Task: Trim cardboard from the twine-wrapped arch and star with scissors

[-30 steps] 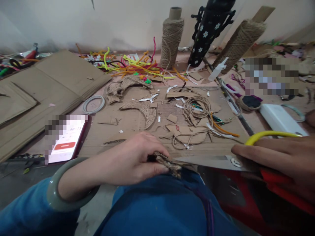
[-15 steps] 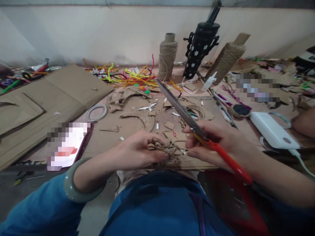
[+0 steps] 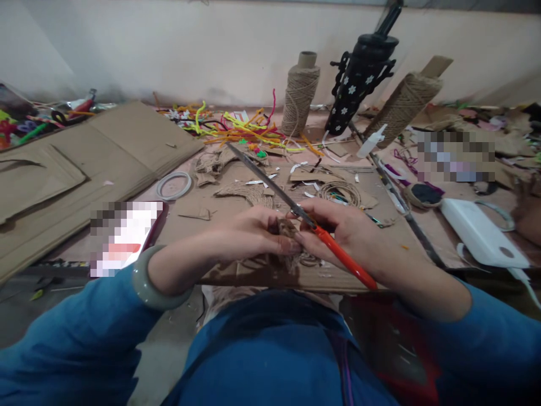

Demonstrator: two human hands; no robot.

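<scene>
The worktop (image 3: 435,228) is the largest thing, with folded cardboard sheets (image 3: 114,135) spread over its left side and a leaning twine spool (image 3: 408,107), a black flower-patterned cylinder (image 3: 357,84) and an upright twine spool (image 3: 299,101) near its far edge. A phone (image 3: 131,237) lies by the near-left corner.

Both hands meet over the middle of the near edge. The left hand (image 3: 240,239) pinches a small twine-covered piece (image 3: 289,230) between thumb and fingers. The right hand (image 3: 355,234) keeps the orange-handled scissors (image 3: 301,213) in its grasp, while its thumb and fingertips also meet the piece from the right.

The piece lies directly between the two sets of fingertips, about equally near both; its long axis is too covered to tell. The scissors' long axis slants from the right hand toward the far-left corner, so the blades pass above and beyond the piece, pointing away from it.

Half a second ago the right fingertips are apart from the piece and the scissors stand more steeply across the view; now they slant further left. One second ago the blade tips reach the piece itself.
</scene>
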